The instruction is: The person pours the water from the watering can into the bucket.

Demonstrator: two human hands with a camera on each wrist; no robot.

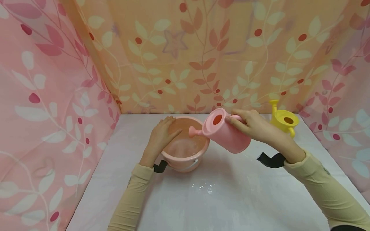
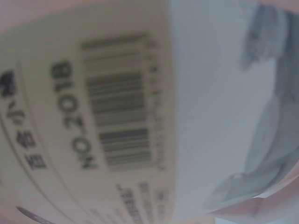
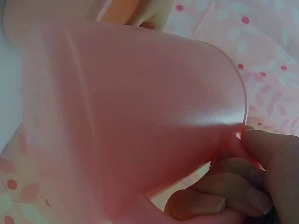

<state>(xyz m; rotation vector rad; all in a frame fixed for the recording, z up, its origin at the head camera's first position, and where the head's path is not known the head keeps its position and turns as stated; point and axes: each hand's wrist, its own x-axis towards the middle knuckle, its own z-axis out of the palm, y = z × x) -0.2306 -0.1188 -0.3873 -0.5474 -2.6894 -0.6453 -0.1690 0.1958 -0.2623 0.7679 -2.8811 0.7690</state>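
A small pink watering can (image 1: 228, 134) is held tilted by my right hand (image 1: 254, 125), off the table, with its spout over the bucket's opening. In the right wrist view that hand's fingers (image 3: 233, 186) curl round the can's handle, close to its pink wall (image 3: 140, 121). The light pink bucket (image 1: 185, 165) stands upright on the table, its white wire handle hanging at the front. My left hand (image 1: 160, 136) holds the bucket's left rim, thumb over the inner side. A label with a barcode (image 2: 119, 102) on the bucket's outer wall fills much of the left wrist view.
A yellow watering can (image 1: 278, 121) stands at the back right of the white table (image 1: 185, 202). Shiny water drops (image 1: 209, 189) lie on the tabletop in front of the bucket. Leaf-patterned cloth (image 1: 208, 57) encloses the table's back and sides.
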